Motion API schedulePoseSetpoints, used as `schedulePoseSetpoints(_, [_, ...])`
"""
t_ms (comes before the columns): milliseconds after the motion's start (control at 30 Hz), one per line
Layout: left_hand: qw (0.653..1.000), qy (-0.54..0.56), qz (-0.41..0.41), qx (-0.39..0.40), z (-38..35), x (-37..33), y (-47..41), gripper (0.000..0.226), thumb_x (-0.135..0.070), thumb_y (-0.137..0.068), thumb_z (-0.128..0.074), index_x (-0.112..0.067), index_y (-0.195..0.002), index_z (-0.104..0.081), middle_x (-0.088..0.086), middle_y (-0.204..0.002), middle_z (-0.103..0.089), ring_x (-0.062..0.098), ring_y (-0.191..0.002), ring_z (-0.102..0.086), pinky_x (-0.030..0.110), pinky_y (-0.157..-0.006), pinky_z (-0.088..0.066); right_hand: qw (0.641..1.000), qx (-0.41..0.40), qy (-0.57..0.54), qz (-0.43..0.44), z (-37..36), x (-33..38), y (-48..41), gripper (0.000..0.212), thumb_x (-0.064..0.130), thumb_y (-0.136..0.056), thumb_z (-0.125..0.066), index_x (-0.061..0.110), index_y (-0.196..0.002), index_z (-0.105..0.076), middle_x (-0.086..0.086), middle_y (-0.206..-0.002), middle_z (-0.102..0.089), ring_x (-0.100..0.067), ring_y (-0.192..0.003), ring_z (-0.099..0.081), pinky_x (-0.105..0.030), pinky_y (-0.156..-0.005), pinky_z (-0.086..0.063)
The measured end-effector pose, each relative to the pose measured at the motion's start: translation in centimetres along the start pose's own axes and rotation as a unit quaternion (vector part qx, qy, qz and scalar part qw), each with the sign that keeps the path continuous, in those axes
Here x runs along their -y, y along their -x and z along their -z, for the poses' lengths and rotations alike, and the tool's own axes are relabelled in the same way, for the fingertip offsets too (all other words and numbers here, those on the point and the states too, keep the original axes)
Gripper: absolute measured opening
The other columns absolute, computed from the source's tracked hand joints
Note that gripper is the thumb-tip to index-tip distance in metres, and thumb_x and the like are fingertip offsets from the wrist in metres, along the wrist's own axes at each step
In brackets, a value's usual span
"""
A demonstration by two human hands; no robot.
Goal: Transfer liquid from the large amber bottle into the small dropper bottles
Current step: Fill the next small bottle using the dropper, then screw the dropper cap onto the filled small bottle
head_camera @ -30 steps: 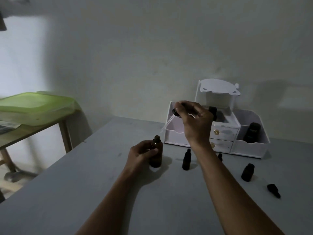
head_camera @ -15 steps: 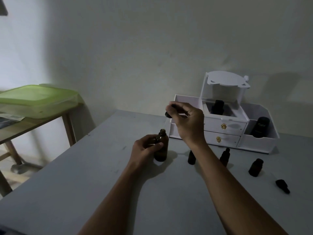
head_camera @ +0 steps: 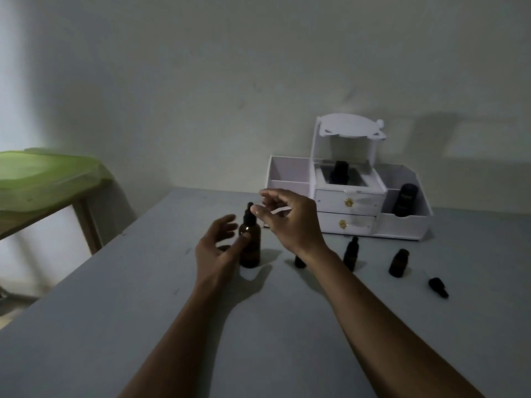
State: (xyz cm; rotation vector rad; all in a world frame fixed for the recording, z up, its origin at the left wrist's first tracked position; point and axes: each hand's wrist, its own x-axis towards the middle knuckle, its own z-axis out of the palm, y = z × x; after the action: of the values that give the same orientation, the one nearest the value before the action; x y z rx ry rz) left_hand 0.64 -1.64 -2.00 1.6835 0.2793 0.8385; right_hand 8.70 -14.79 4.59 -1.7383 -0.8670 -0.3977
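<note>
Large amber bottle (head_camera: 250, 248): is standing upright on the grey table (head_camera: 258, 334), with a dropper cap (head_camera: 248, 218) sitting in its neck. Whether that cap is screwed down cannot be told.
Left hand (head_camera: 217, 248): is hovering just left of the bottle, fingers spread, holding nothing. The thumb is lying at the glass; contact cannot be confirmed.
Right hand (head_camera: 290, 222): is hovering just right of the dropper cap, fingers loosely spread, pinching nothing.
Small dropper bottles: are standing in a row to the right of the large bottle. The nearest bottle (head_camera: 299, 262) is showing only in part behind the right wrist, the capped bottle (head_camera: 351, 254) is standing beyond it, and the open bottle (head_camera: 398, 263) is standing farthest out.
Loose cap (head_camera: 438, 287): is lying on its side near the open bottle.
Risk, tipping: neither hand is steadying the large bottle, so a sideways knock from either thumb is likely to be toppling it.
Risk, spill: a cap merely resting in the neck is likely to be letting liquid out if the bottle falls.
Risk, sweep: the right forearm is crossing close over the nearest bottle, so a low withdrawal may be knocking it down.
Risk, contamination: the open bottle is standing exposed.
</note>
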Motion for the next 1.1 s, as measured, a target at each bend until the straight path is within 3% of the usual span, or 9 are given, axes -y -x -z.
schedulePoseSetpoints(100, [0.989,-0.051,-0.085,-0.107,-0.4,-1.1,1.1,0.040,-0.027,-0.084,-0.072,-0.023,-0.122,-0.063,-0.005,-0.098,-0.067,0.010,-0.094,-0.065,0.032,-0.074,-0.054,0.998,-0.057,0.006,0.032,4.0,-0.2,1.3,0.025,0.023,-0.082,-0.079,0.014,-0.105,-0.075,0.002,-0.094,-0.074,-0.007,-0.084,-0.069,-0.014,-0.067,-0.054])
schedulePoseSetpoints(200, [0.980,-0.037,-0.137,-0.142,-2.5,-3.2,2.8,0.026,-0.015,-0.086,-0.068,-0.021,-0.111,-0.065,-0.006,-0.084,-0.066,0.012,-0.076,-0.065,0.035,-0.067,-0.055,0.990,-0.127,0.042,0.045,9.8,-1.5,2.8,0.016,0.016,-0.084,-0.077,0.011,-0.100,-0.075,0.001,-0.092,-0.074,-0.008,-0.077,-0.068,-0.020,-0.065,-0.056])
schedulePoseSetpoints(333, [0.985,0.035,-0.154,-0.073,-7.2,-6.0,6.3,0.016,-0.008,-0.088,-0.066,-0.017,-0.101,-0.069,-0.003,-0.077,-0.066,0.012,-0.068,-0.064,0.022,-0.065,-0.052,0.971,-0.220,0.091,-0.030,18.0,-4.6,5.4,0.016,0.015,-0.085,-0.076,0.014,-0.100,-0.075,0.002,-0.091,-0.074,-0.007,-0.075,-0.067,-0.008,-0.066,-0.051])
schedulePoseSetpoints(400, [0.991,0.070,-0.112,0.002,-10.0,-6.9,8.1,0.016,-0.003,-0.090,-0.066,-0.016,-0.098,-0.070,-0.002,-0.078,-0.069,0.014,-0.073,-0.067,0.027,-0.070,-0.057,0.959,-0.242,0.121,-0.082,21.2,-6.4,7.0,0.015,0.012,-0.085,-0.075,0.012,-0.100,-0.075,-0.003,-0.093,-0.074,-0.014,-0.079,-0.068,-0.004,-0.064,-0.048])
schedulePoseSetpoints(533, [0.988,0.082,-0.034,0.123,-15.7,-7.9,10.5,0.020,-0.009,-0.091,-0.067,-0.026,-0.100,-0.070,-0.006,-0.090,-0.071,0.009,-0.084,-0.067,0.024,-0.074,-0.057,0.949,-0.177,0.132,-0.224,24.7,-8.9,9.8,0.028,0.015,-0.080,-0.081,0.012,-0.107,-0.073,-0.003,-0.099,-0.071,-0.015,-0.088,-0.064,-0.002,-0.062,-0.044])
schedulePoseSetpoints(633, [0.991,0.032,-0.014,0.130,-19.1,-7.7,11.0,0.037,-0.012,-0.088,-0.071,-0.029,-0.120,-0.064,-0.009,-0.107,-0.066,0.003,-0.096,-0.062,0.011,-0.073,-0.051,0.938,-0.105,0.153,-0.294,24.9,-9.7,10.9,0.042,0.028,-0.074,-0.086,0.021,-0.111,-0.069,0.002,-0.102,-0.068,-0.012,-0.091,-0.062,-0.010,-0.064,-0.042])
schedulePoseSetpoints(700, [0.992,-0.004,-0.016,0.126,-20.7,-6.9,10.6,0.049,-0.015,-0.087,-0.073,-0.028,-0.132,-0.057,-0.009,-0.119,-0.060,0.004,-0.105,-0.059,0.013,-0.082,-0.050,0.929,-0.086,0.163,-0.321,24.6,-9.8,11.0,0.048,0.032,-0.071,-0.087,0.024,-0.113,-0.066,0.002,-0.103,-0.066,-0.011,-0.092,-0.060,-0.011,-0.062,-0.042])
schedulePoseSetpoints(900, [0.983,-0.069,0.001,0.172,-23.2,-5.4,9.0,0.063,-0.020,-0.086,-0.075,-0.024,-0.142,-0.048,-0.003,-0.138,-0.053,0.008,-0.118,-0.052,0.028,-0.099,-0.050,0.910,-0.052,0.173,-0.373,24.5,-10.5,11.1,0.046,0.021,-0.064,-0.092,0.017,-0.103,-0.069,-0.003,-0.086,-0.067,-0.015,-0.078,-0.066,-0.028,-0.073,-0.057])
schedulePoseSetpoints(1100, [0.974,-0.084,0.018,0.211,-25.5,-4.5,7.9,0.065,-0.024,-0.083,-0.079,-0.021,-0.141,-0.051,0.000,-0.141,-0.055,0.010,-0.115,-0.054,0.029,-0.098,-0.049,0.927,-0.139,0.175,-0.301,24.8,-10.4,10.0,0.029,0.004,-0.069,-0.084,0.014,-0.094,-0.073,-0.002,-0.085,-0.070,-0.008,-0.072,-0.065,-0.009,-0.054,-0.047])
